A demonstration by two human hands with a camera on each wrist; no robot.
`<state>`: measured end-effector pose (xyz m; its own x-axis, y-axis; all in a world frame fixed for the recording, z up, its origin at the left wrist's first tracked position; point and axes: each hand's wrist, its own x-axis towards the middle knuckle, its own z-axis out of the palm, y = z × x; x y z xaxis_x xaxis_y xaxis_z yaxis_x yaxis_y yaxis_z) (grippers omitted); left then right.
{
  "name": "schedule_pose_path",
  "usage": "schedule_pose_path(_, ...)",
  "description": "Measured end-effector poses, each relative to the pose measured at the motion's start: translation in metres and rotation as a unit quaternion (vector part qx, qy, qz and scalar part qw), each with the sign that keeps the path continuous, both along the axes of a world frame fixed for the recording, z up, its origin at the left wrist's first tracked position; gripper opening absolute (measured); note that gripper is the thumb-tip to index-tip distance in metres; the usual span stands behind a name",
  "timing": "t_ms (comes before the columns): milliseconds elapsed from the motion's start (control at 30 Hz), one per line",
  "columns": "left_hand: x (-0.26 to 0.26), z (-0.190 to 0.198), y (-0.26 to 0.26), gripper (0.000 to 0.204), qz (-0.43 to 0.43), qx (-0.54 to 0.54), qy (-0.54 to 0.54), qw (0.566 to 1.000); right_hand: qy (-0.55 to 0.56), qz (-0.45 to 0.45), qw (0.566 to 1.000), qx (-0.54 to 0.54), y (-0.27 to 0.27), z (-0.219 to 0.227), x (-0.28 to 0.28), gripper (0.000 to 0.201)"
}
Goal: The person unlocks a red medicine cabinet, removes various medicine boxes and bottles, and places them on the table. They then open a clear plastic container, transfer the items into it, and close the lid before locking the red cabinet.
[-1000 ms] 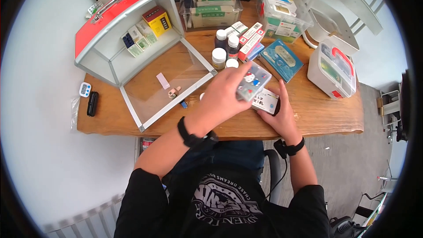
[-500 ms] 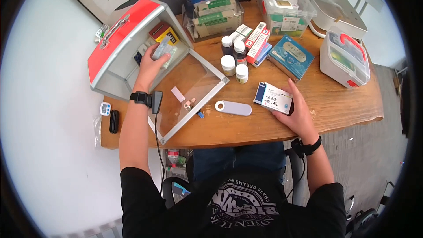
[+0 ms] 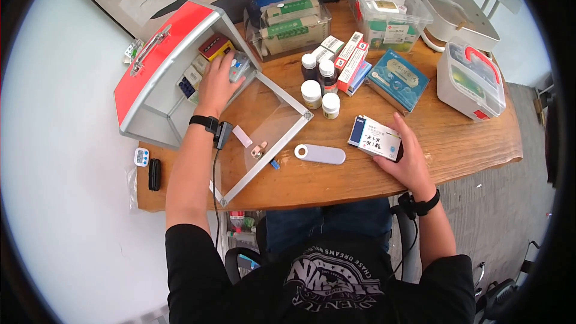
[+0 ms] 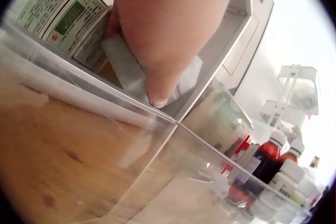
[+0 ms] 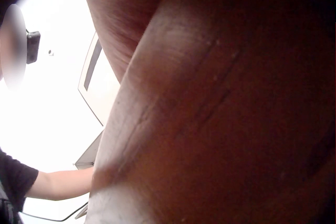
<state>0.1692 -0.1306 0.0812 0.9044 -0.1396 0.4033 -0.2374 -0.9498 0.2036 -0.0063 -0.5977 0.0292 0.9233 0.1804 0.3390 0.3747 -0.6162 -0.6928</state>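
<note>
My left hand (image 3: 217, 87) is inside the red-topped case (image 3: 173, 45), its fingers and thumb round a small clear plastic box (image 3: 239, 66) at the case's right end. In the left wrist view the thumb of the left hand (image 4: 163, 35) presses on the pale box (image 4: 125, 65), next to green-and-white cartons (image 4: 79, 18). My right hand (image 3: 410, 159) holds a white and blue carton (image 3: 377, 136) with handwriting on it, at the right of the table. The right wrist view is mostly dark, and the carton cannot be made out there.
Bottles (image 3: 311, 93), medicine cartons (image 3: 350, 60) and a blue box (image 3: 398, 81) stand mid-table. Clear bins (image 3: 393, 30) and a white lidded box (image 3: 470, 87) lie behind and right. The case's transparent door (image 3: 264, 138) extends over the table; a grey-handled item (image 3: 324, 155) lies beside it.
My left hand went from above the table's middle into the case with the clear box, then slightly right and lower there. The right hand still holds the carton.
</note>
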Motion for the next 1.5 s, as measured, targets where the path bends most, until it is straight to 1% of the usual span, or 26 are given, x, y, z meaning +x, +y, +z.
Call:
schedule_pose_path(67, 0.004, 0.001, 0.004, 0.074, -0.018, 0.158, -0.062, 0.985, -0.003, 0.000, 1.000, -0.002, 0.001, 0.000, 0.000, 0.103)
schedule_pose_path(100, 0.001, 0.000, 0.005, 0.074, -0.017, 0.159, -0.061, 0.985, -0.008, -0.002, 1.000, -0.003, 0.001, 0.001, 0.000, 0.103)
schedule_pose_path(167, -0.016, 0.016, -0.008, 0.075, 0.014, 0.180, -0.054, 0.982, -0.009, -0.003, 1.000, -0.003, 0.001, 0.001, 0.000, 0.102)
schedule_pose_path(200, -0.022, 0.018, -0.009, 0.075, 0.009, 0.184, -0.054, 0.981, -0.010, -0.007, 1.000, -0.003, 0.001, 0.000, -0.001, 0.101)
schedule_pose_path(233, -0.030, 0.020, -0.007, 0.078, 0.064, 0.114, 0.007, 0.991, -0.008, -0.013, 1.000, 0.002, 0.001, -0.001, -0.001, 0.101)
schedule_pose_path(267, -0.037, 0.022, -0.006, 0.081, 0.121, 0.043, 0.069, 0.989, -0.013, -0.009, 1.000, -0.003, 0.000, 0.000, 0.000, 0.100)
schedule_pose_path(300, -0.043, 0.023, -0.008, 0.086, 0.147, 0.016, 0.099, 0.984, -0.018, -0.003, 1.000, -0.007, 0.000, 0.000, 0.001, 0.100)
schedule_pose_path(333, -0.043, 0.020, -0.007, 0.086, 0.147, 0.020, 0.100, 0.984, -0.015, -0.003, 1.000, -0.004, 0.002, 0.000, 0.000, 0.100)
schedule_pose_path(400, -0.048, 0.009, -0.005, 0.086, 0.140, -0.115, 0.145, 0.973, -0.006, -0.008, 1.000, 0.000, 0.003, 0.002, 0.000, 0.099)
schedule_pose_path(533, -0.028, 0.008, -0.016, 0.084, 0.124, -0.134, 0.117, 0.976, -0.010, -0.004, 1.000, -0.009, 0.003, 0.003, 0.000, 0.099)
schedule_pose_path(600, -0.007, -0.001, -0.011, 0.080, 0.130, -0.083, 0.095, 0.983, -0.006, -0.007, 1.000, -0.007, 0.003, 0.004, 0.000, 0.099)
schedule_pose_path(633, -0.001, -0.002, -0.010, 0.080, 0.129, -0.083, 0.094, 0.984, -0.007, -0.009, 1.000, -0.006, 0.004, 0.004, 0.000, 0.099)
schedule_pose_path(700, 0.007, -0.003, -0.008, 0.068, 0.132, -0.097, 0.071, 0.984, -0.007, -0.016, 1.000, -0.008, 0.004, 0.004, -0.002, 0.098)
schedule_pose_path(733, 0.007, -0.003, -0.005, 0.068, 0.130, -0.095, 0.071, 0.984, -0.007, -0.018, 1.000, -0.006, 0.005, 0.004, -0.003, 0.098)
schedule_pose_path(800, 0.005, -0.003, 0.001, 0.065, 0.107, -0.124, 0.091, 0.982, -0.005, -0.016, 1.000, -0.006, 0.004, 0.005, -0.002, 0.097)
schedule_pose_path(933, -0.005, 0.001, -0.003, 0.065, 0.097, -0.105, 0.093, 0.985, -0.002, -0.007, 1.000, -0.005, 0.003, 0.004, -0.002, 0.097)
schedule_pose_path(1000, 0.000, 0.003, -0.002, 0.070, 0.116, -0.044, 0.095, 0.988, -0.005, -0.008, 1.000, -0.011, 0.004, 0.007, -0.001, 0.096)
schedule_pose_path(1033, 0.002, 0.000, 0.002, 0.070, 0.119, -0.048, 0.096, 0.987, -0.004, -0.005, 1.000, -0.015, 0.003, 0.007, -0.001, 0.096)
schedule_pose_path(1100, 0.008, -0.003, 0.012, 0.075, 0.095, 0.012, 0.094, 0.991, -0.013, -0.008, 1.000, -0.010, 0.004, 0.005, -0.001, 0.096)
schedule_pose_path(1133, 0.010, -0.005, 0.017, 0.075, 0.093, 0.012, 0.094, 0.991, -0.013, -0.010, 1.000, -0.010, 0.003, 0.004, 0.000, 0.096)
schedule_pose_path(1200, 0.013, -0.010, 0.025, 0.076, 0.048, 0.022, 0.084, 0.995, -0.010, -0.011, 1.000, -0.009, 0.003, 0.002, -0.001, 0.095)
schedule_pose_path(1233, 0.012, -0.008, 0.022, 0.076, 0.046, 0.025, 0.085, 0.995, -0.009, -0.014, 1.000, -0.007, 0.003, 0.001, -0.001, 0.095)
schedule_pose_path(1300, 0.008, -0.007, 0.016, 0.078, 0.067, -0.009, 0.106, 0.992, -0.005, -0.012, 1.000, -0.006, 0.004, 0.004, -0.001, 0.095)
schedule_pose_path(1333, 0.006, -0.009, 0.012, 0.078, 0.070, -0.009, 0.105, 0.992, -0.005, -0.010, 1.000, -0.006, 0.005, 0.004, 0.000, 0.095)
schedule_pose_path(1400, 0.002, -0.016, 0.005, 0.080, 0.098, -0.038, 0.070, 0.992, -0.006, -0.010, 1.000, -0.005, 0.005, 0.005, -0.001, 0.095)
schedule_pose_path(1500, 0.001, -0.026, 0.007, 0.081, 0.125, -0.038, 0.042, 0.991, -0.015, -0.008, 1.000, -0.008, 0.005, 0.006, -0.001, 0.095)
